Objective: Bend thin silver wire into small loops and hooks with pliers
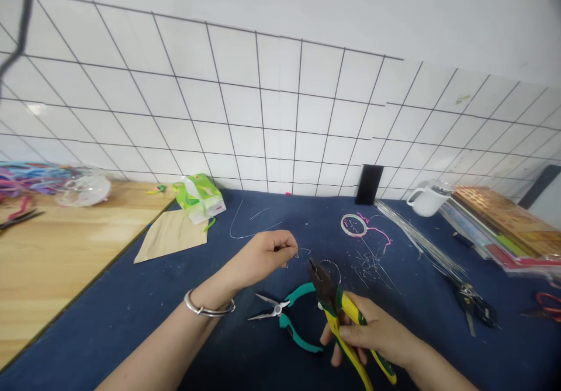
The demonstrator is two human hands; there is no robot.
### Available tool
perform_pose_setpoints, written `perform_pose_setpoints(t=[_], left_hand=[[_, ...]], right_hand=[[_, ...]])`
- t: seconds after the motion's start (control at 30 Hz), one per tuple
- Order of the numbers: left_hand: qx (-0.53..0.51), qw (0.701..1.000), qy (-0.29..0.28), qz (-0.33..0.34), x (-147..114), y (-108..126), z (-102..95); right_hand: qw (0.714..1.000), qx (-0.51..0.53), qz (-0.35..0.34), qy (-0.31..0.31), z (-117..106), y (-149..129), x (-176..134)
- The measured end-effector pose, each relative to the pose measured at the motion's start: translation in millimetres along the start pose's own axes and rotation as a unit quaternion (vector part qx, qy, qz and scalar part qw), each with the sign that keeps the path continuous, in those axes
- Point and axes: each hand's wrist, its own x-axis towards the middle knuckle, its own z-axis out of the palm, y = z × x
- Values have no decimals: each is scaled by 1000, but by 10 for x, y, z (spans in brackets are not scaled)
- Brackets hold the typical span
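Note:
My left hand (267, 253), with a silver bangle (209, 310) on its wrist, is closed in a pinch on a thin wire (303, 250). A short bent end of the wire sticks out past the fingertips. In my right hand (372, 327) are yellow-and-green pliers (332, 297), their dark jaws pointing up and to the left, a little apart from the wire. Between my hands, teal-handled long-nose pliers (280, 309) lie on the dark blue cloth with jaws spread. A small beaded wire ring (336, 268) lies just behind the yellow-and-green pliers.
A round white dish (354, 225) with pink thread stands near wire scraps (369, 265). To the right are a wire bundle (407, 230), keys (468, 306), a white mug (427, 200), stacked books (508, 221) and red-handled scissors (547, 306). A green tissue pack (199, 195) and brown paper (173, 236) lie left.

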Motion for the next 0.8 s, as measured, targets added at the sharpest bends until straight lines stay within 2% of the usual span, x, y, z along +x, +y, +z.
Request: perform_pose_setpoints(t=[0.13, 0.3, 0.8], left_hand=[[-3, 1000, 2, -10, -5, 5, -3], [7, 1000, -18, -13, -18, 22, 4], [-8, 997, -75, -7, 17, -59, 44]], right_hand=[[1000, -15, -7, 14, -3, 7, -15], [991, -110, -22, 73, 11, -27, -25], [918, -360, -32, 163, 42, -137, -52]])
